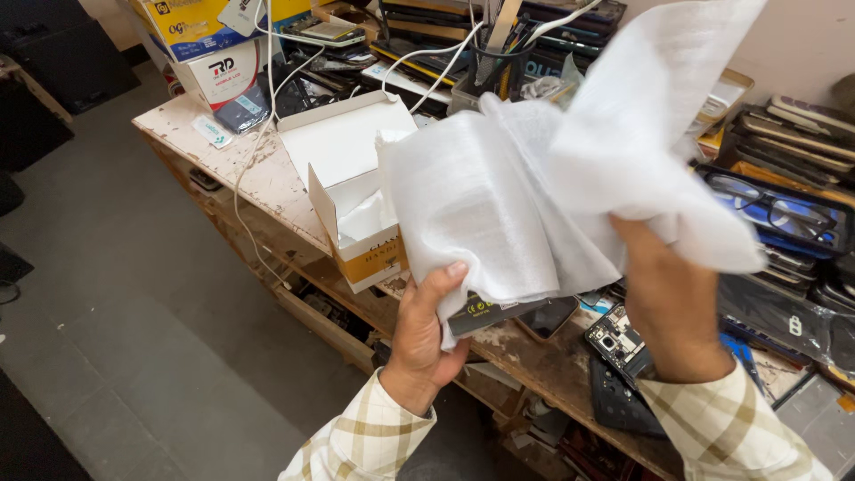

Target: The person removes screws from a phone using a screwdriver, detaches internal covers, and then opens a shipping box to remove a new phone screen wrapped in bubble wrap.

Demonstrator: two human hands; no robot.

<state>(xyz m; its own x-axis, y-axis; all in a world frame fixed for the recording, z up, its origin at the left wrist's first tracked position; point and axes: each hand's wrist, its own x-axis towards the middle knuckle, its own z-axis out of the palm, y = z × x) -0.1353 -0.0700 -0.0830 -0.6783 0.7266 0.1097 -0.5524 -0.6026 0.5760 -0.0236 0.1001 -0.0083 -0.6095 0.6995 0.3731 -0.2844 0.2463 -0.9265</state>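
A large sheet of white foam wrap (534,169) hangs crumpled in front of me, over a worn wooden workbench (258,178). My left hand (427,334) grips its lower edge together with a flat dark slab (490,312) that pokes out from under the wrap. My right hand (668,303) holds the wrap's upper right part, fingers hidden in the folds. Behind the wrap sits an open white cardboard box (352,191) with more white wrap inside.
Stacks of phones and dark panels (784,134) crowd the bench's back and right. A pair of glasses (770,209) lies on a stack. A bare phone board (614,343) lies under my right wrist. White cables (267,80) trail past boxes (223,67) at the left.
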